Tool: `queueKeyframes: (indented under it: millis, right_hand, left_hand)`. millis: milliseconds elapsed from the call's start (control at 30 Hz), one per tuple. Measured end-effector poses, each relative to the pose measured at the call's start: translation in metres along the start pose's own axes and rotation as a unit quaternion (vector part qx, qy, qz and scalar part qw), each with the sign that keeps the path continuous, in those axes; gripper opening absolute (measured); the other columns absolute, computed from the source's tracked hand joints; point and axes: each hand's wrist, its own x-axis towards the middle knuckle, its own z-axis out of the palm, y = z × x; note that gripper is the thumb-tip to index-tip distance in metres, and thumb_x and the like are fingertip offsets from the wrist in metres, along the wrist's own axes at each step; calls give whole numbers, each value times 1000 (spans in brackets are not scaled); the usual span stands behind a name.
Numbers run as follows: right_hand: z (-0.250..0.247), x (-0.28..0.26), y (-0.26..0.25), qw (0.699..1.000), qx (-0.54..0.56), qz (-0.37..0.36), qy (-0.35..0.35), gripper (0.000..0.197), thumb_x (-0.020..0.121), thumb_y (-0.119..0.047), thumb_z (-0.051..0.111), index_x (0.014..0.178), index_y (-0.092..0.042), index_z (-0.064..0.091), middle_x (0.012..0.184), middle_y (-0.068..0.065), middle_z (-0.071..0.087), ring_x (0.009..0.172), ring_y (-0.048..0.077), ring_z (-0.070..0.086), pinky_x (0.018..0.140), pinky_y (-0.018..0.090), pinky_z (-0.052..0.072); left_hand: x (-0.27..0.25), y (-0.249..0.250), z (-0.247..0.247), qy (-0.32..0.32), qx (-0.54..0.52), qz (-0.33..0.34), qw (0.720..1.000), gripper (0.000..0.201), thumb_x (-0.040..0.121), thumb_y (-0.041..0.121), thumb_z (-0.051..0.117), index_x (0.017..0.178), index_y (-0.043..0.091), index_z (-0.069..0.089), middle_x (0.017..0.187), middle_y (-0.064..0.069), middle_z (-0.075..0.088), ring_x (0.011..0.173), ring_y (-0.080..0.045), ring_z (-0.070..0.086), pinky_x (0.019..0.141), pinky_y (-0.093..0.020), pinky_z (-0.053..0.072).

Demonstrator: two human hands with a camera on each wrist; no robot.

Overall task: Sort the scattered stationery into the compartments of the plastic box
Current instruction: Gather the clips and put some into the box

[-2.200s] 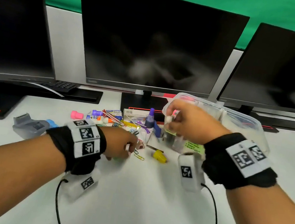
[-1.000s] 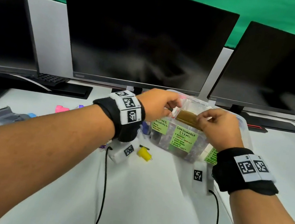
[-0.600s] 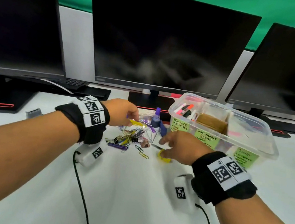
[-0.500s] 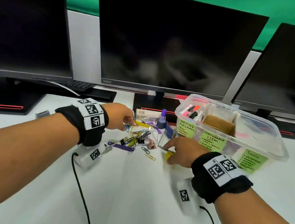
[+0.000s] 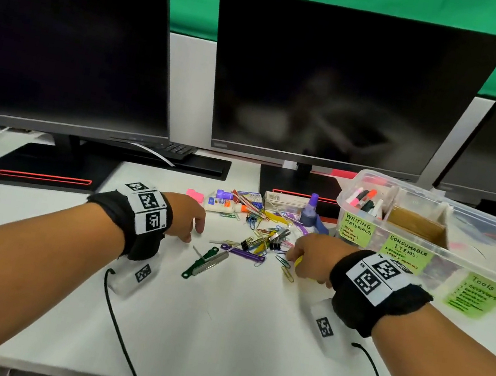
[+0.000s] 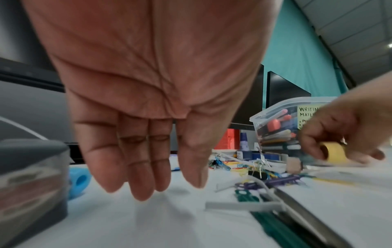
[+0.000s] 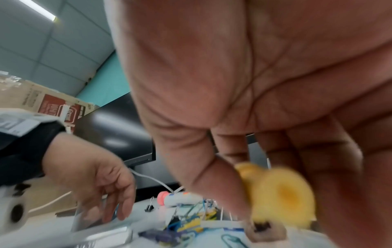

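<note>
Right hand (image 5: 314,255) is down on the white surface (image 5: 231,334), fingers curled round a small yellow thing (image 6: 332,151), maybe a tape roll, too blurry to call. Left hand (image 5: 185,217) hangs loose, holding nothing, beside the stationery pile (image 5: 260,234). Plastic box (image 5: 495,244) sits right of the pile.

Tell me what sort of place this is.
Probably an office or computer lab desk. Three dark monitors stand in a row on a white table, with a keyboard behind. Scattered paper clips and a labelled plastic box of stationery lie in front.
</note>
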Motion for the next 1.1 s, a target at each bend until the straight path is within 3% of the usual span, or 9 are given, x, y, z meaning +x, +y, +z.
queueKeyframes:
  millis: [133,233,367,500,667,833,933,1000,1100]
  right_hand:
    - [-10,10,-3,997,-5,53,47,46,94,-24,51,133,-1,43,128,13,56,104,25,59,68,25,46]
    - [-9,18,-6,996,4,47,76,48,89,-20,59,131,-3,45,126,14,56,113,30,57,85,32,46]
    - [-4,26,-17,998,-28,40,28,39,99,-18,43,135,-4,43,137,10,51,126,25,50,102,31,40]
    - [-4,30,-18,999,2,22,29,39,99,-18,43,136,-4,44,136,12,52,125,25,51,101,30,41]
    - [-2,32,-18,999,-13,23,27,39,98,-14,43,135,1,43,139,14,49,129,27,47,105,32,37]
    - [0,32,-16,1000,-25,7,14,44,98,-11,44,139,2,38,144,15,43,133,29,43,106,32,36]
    - [0,34,-15,1000,-17,11,11,44,97,-11,47,139,2,40,142,15,46,131,29,45,105,31,38]
    - [0,35,-15,1000,-16,10,12,44,97,-11,47,139,2,40,142,16,46,131,29,45,105,31,37]
    - [2,38,-15,1000,-9,9,6,46,97,-11,47,140,2,38,144,17,43,133,29,43,108,33,34]
  left_hand:
    - [3,3,-3,21,52,5,998,34,91,18,58,124,21,58,129,1,57,121,-18,52,96,-24,41]
    - [13,13,-10,49,76,5,996,34,94,14,53,127,17,57,132,-3,55,122,-20,51,99,-26,42]
    - [37,21,-19,98,79,-29,992,39,92,9,51,131,13,52,131,-9,53,119,-25,55,95,-30,47]
    - [65,14,-15,73,98,-69,990,41,89,15,57,129,10,51,129,-11,54,116,-26,58,93,-32,48]
    - [100,0,-2,33,153,-92,983,40,74,31,67,110,16,59,104,-3,66,98,-24,65,88,-34,54]
    - [154,-14,9,-29,134,-103,985,38,63,43,69,90,25,51,81,3,57,84,-22,65,82,-35,56]
    - [168,-19,3,-38,137,-107,984,36,64,41,71,92,24,56,82,4,58,83,-19,65,84,-34,56]
    - [142,-4,-22,3,141,-106,984,44,71,37,70,108,16,62,88,1,60,93,-21,66,87,-33,55]
    - [119,15,-44,38,119,-106,986,39,90,22,58,126,7,54,120,-8,62,114,-26,60,95,-32,50]
